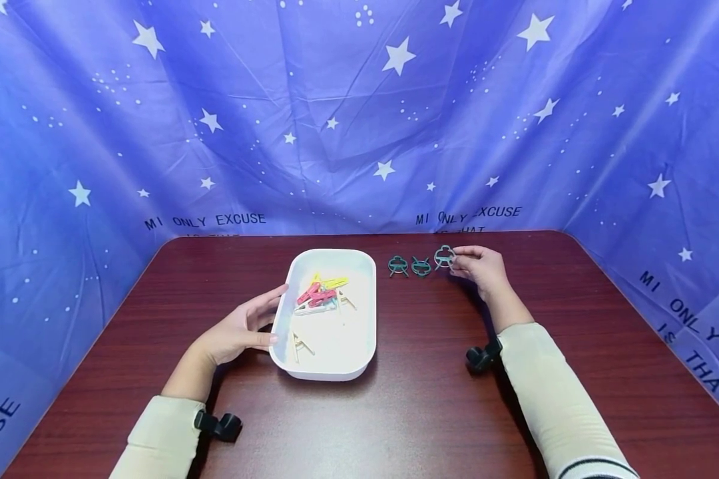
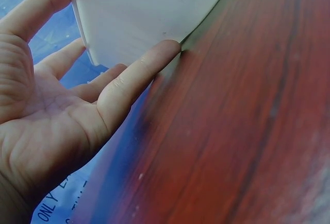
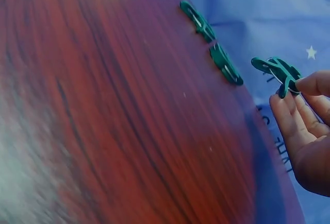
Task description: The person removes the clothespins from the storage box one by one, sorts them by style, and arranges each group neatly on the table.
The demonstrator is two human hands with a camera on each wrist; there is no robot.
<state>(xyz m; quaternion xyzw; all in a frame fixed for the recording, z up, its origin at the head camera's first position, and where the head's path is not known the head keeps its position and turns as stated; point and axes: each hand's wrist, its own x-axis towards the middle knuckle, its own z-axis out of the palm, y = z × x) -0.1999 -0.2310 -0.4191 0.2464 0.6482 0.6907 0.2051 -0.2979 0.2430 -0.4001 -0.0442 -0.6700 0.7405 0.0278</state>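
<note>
My right hand point(image 1: 482, 269) pinches a green plant clip point(image 1: 444, 256) between thumb and fingers, held above the table in the right wrist view. Just left of it, two more green clips lie in a row on the table, one point(image 3: 227, 65) nearer the hand and another point(image 3: 198, 21) beyond it. Against the left side of a white tray point(image 1: 368, 332) rests my left hand point(image 1: 239, 329), its fingers and thumb extended and touching the wall and rim. Inside the tray are red clothespins point(image 1: 319, 297), yellow clothespins point(image 1: 334, 283) and wooden clothespins point(image 1: 299, 344).
The dark red wood-grain table point(image 1: 431, 399) carries the tray left of centre. A blue star-printed cloth point(image 1: 335, 133) hangs behind the table and along both sides. Black wrist devices point(image 1: 220, 426) sit at both cuffs.
</note>
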